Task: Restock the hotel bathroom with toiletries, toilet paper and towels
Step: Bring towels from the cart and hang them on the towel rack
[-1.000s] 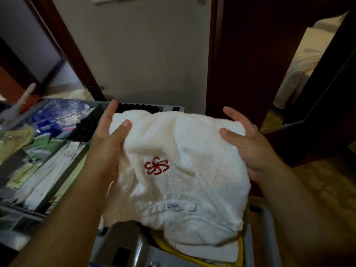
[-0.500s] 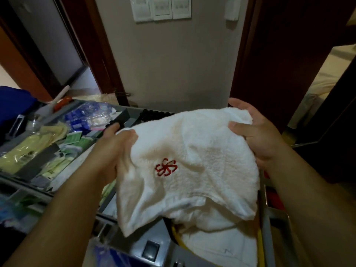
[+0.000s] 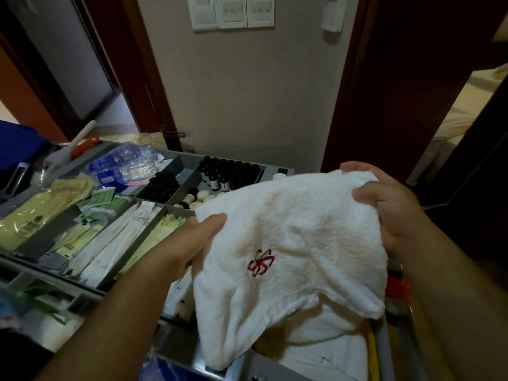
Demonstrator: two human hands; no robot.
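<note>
Beige hallway wall (image 3: 247, 100) stands beyond the grey compartmented cart tray (image 3: 176, 160); my left hand (image 3: 189, 243) and right hand (image 3: 390, 213) grip the white terry towel with red emblem (image 3: 288, 243) above it.

White switch plates (image 3: 233, 12) high on the beige wall (image 3: 247, 92), between dark wooden door frames (image 3: 362, 92).
</note>
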